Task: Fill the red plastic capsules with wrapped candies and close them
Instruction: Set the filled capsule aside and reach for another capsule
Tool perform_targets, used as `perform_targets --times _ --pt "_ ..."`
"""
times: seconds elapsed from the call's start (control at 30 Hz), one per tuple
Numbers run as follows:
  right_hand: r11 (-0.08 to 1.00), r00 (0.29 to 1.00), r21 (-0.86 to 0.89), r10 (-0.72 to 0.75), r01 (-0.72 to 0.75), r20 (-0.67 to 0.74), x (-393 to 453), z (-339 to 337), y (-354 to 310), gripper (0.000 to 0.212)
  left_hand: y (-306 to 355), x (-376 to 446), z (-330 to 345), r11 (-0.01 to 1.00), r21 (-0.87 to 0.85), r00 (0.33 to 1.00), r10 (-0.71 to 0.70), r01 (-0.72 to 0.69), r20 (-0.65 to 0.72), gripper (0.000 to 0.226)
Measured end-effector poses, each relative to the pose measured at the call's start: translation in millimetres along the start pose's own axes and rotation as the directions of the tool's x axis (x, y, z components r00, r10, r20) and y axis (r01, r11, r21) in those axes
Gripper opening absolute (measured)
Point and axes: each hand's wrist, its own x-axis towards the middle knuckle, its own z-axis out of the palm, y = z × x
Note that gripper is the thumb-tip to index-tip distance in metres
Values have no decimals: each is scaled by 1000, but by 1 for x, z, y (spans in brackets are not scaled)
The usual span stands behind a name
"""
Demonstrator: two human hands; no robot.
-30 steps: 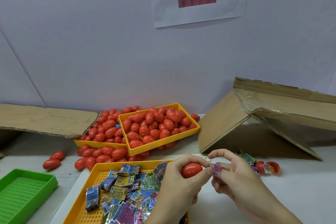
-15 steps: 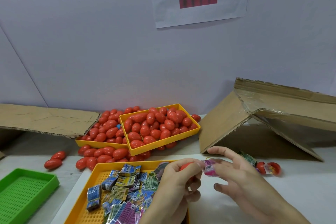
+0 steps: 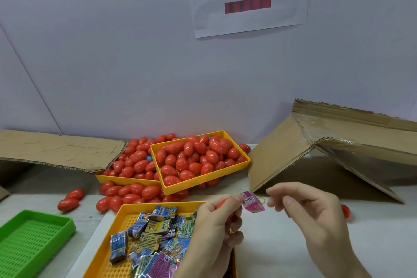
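My left hand [image 3: 214, 230] grips a red capsule [image 3: 220, 204], mostly hidden by its fingers. Its thumb pinches a pink wrapped candy [image 3: 253, 203] by the left end against the capsule's top. My right hand [image 3: 316, 216] hovers just right of the candy with loosely curled fingers that hold nothing; a small gap shows between fingertips and wrapper. Below the left hand sits a yellow tray [image 3: 126, 212] with several wrapped candies [image 3: 155, 228]. Behind it, two yellow trays [image 3: 203, 181] are heaped with red capsules [image 3: 194, 160].
Loose red capsules [image 3: 67, 203] lie on the table left of the trays. An empty green tray [image 3: 45, 215] stands at the lower left. Cardboard flaps [image 3: 282, 153] rise at the right and lie at the left [image 3: 56, 149]. A red capsule piece [image 3: 346, 211] shows behind my right hand.
The right hand has let go of the pink candy and drawn slightly right. The left thumb now holds the candy against the capsule, which has sunk deeper into the left hand's fingers.
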Motion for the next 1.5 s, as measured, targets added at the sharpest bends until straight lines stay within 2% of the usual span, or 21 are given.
perform_targets --times 0.17,0.3,0.4,0.6,0.73,0.83,1.2,1.37,1.5 --pt "997 999 -78 31 -29 22 -1 3 3 37 0 -1 0 1000 -4 1000 7 -7 15 19" --pt "995 997 -82 62 -59 44 -1 3 2 34 1 -2 1 1000 -7 1000 -3 4 30 21" --pt "991 995 -112 85 -78 54 -1 3 4 44 1 -3 1 1000 -24 999 -6 7 35 17" --pt "976 983 -173 153 -135 98 0 2 7 40 3 -5 1 999 -42 999 -8 10 46 17" --pt "968 972 -208 178 -144 155 1 1 9 47 2 -6 2 999 -43 999 -10 13 52 18" --pt "962 969 -219 197 -163 147 1 1 11 54 3 -5 2 999 -42 999 -21 23 47 14" --pt "967 969 -215 173 -134 177 3 2 7 72 3 -7 1 998 -4 995 -55 56 86 13" --pt "968 959 -187 204 -167 197 5 -2 5 67 0 -3 -1 999 47 994 -5 0 110 20" --pt "966 958 -127 244 -226 150 7 -8 4 53 0 0 -3 996 62 993 65 -71 103 23"
